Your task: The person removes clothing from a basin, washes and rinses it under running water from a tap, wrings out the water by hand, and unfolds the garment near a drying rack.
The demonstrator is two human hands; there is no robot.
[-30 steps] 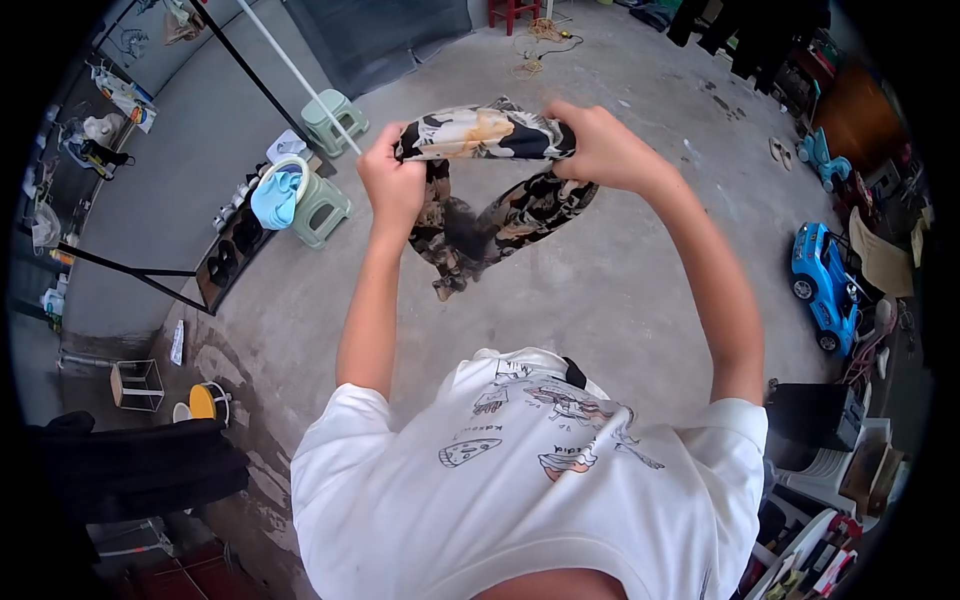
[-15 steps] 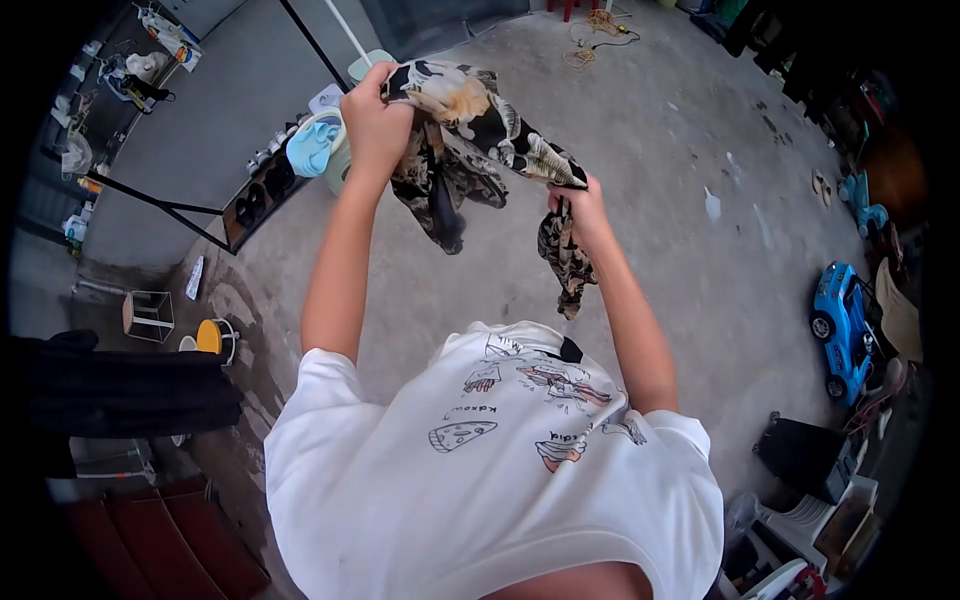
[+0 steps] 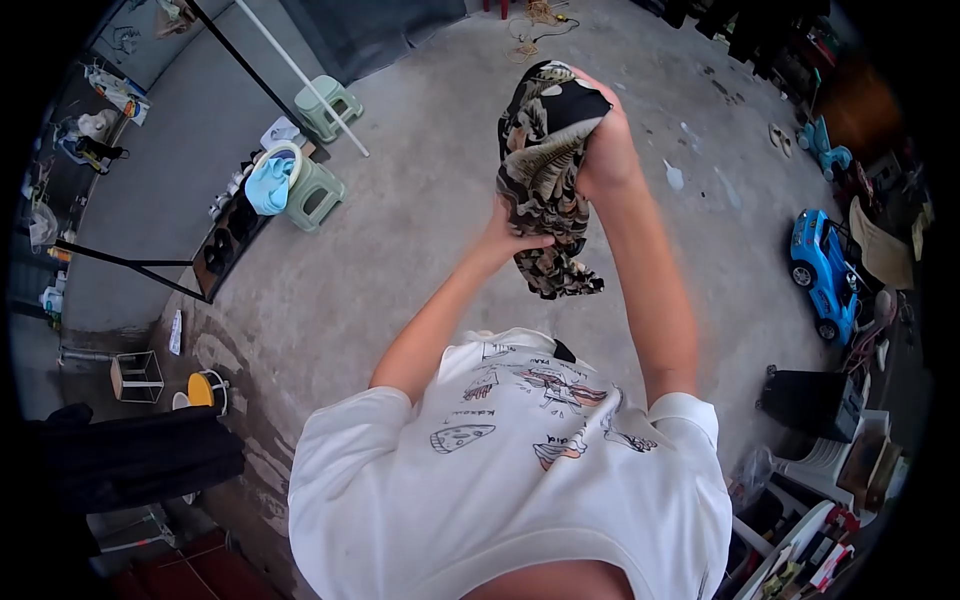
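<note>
- Head view, hands: we are seeing the left hand (image 3: 505, 235) gripping the lower part of a patterned cloth (image 3: 545, 165), its thumb lying across the front; the right hand (image 3: 610, 150) is gripping the upper right edge, some of its fingers hiding behind the fabric.
- Head view, progress: the cloth is hanging between the hands, above the concrete floor (image 3: 430, 190). We are judging the gathering as partly done: the middle is bunching into a narrow bundle, while the lower end is dangling loose and the folds are lying unevenly.
- Head view, left edge: we are finding a white pole (image 3: 300, 75) slanting down at far left, its lower end pointing toward the cloth, with a near green stool (image 3: 318, 200) and a far green stool (image 3: 330, 105) standing beyond the arms' present reach.
- Head view, right edge: a blue toy car (image 3: 822, 275) is standing well apart from the right arm; between car and cloth, we are seeing a broad stretch of floor giving sideways room.
</note>
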